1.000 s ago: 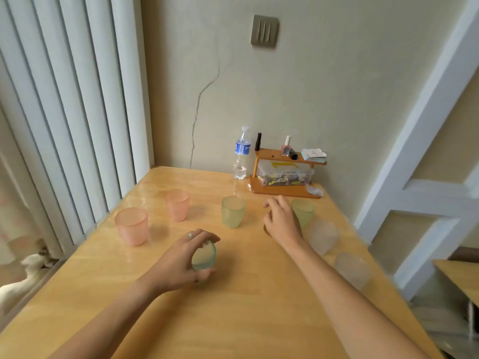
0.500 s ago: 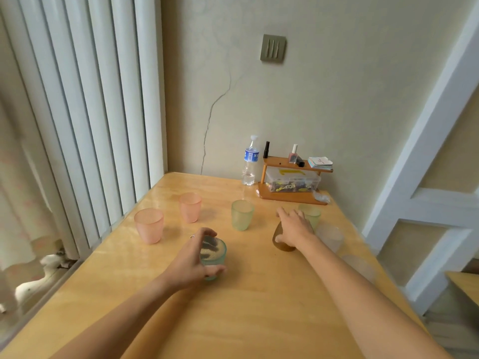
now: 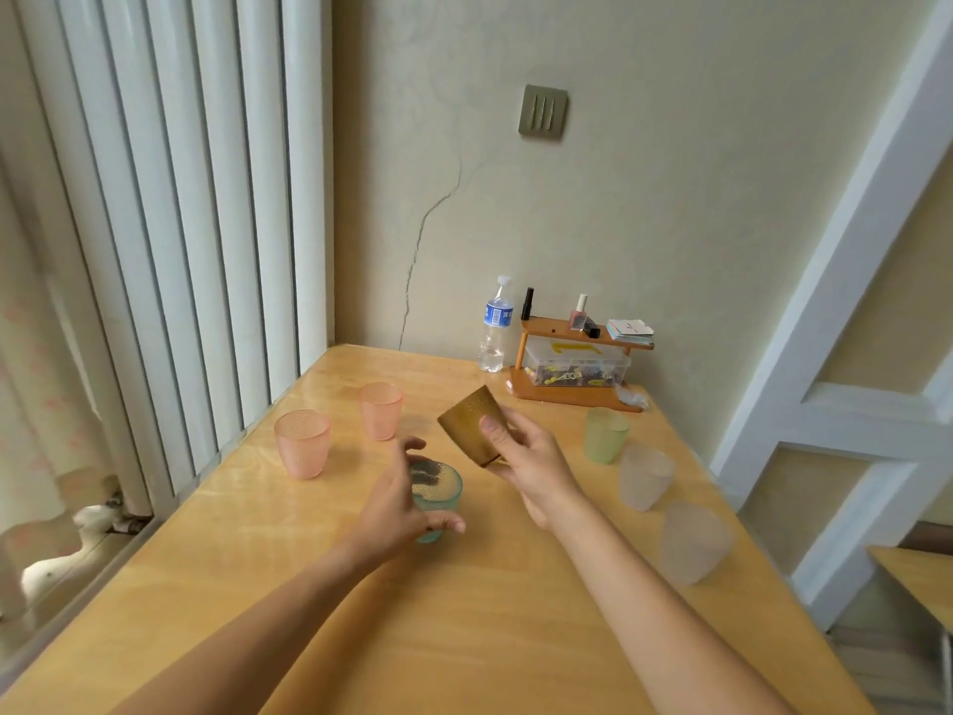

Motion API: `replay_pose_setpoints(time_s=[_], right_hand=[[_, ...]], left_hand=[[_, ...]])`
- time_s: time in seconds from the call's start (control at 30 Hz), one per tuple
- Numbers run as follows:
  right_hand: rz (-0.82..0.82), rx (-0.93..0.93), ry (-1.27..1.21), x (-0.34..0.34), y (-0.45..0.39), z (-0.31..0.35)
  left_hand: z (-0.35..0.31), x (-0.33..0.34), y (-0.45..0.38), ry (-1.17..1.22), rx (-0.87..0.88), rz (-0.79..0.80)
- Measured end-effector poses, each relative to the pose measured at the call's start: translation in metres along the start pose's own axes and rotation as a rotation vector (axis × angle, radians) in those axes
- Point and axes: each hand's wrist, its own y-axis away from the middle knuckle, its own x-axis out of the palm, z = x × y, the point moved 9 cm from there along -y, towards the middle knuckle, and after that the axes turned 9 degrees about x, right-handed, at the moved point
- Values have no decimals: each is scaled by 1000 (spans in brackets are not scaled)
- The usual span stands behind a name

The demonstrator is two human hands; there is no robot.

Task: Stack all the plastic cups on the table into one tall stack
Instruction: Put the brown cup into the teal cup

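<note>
A: The right hand is holding the brown cup up in the air. It is tipped to the side. Why?

B: I think it is going into the teal cup. That one sits on the surface, just below.

A: And the left hand?

B: It wraps around the teal cup, so the cup should not slide or fall when the brown one drops in.

A: Where are the other cups?

B: Two pink cups stand on the left. A green cup and two frosted clear cups stand on the right. None of them touch. They all wait for their turn.

A: So the stack is just starting?

B: It looks like it. No cup sits inside another yet.
</note>
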Motion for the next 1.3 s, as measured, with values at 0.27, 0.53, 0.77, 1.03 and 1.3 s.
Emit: replay_pose_setpoints(time_s=[0.27,0.53,0.77,1.03,1.3], right_hand=[[-41,-134,168,28,2,-21],[-28,-223,465,42,11,-28],[-33,-177,505,45,7,-39],[-77,-199,605,48,4,-33],[-58,-268,721,64,8,-32]], left_hand=[[-22,1,-6,35,133,21],[-16,-6,-8,66,86,-17],[-7,0,-3,64,44,-14],[-4,-1,2,86,44,-44],[9,-5,9,177,18,-1]])
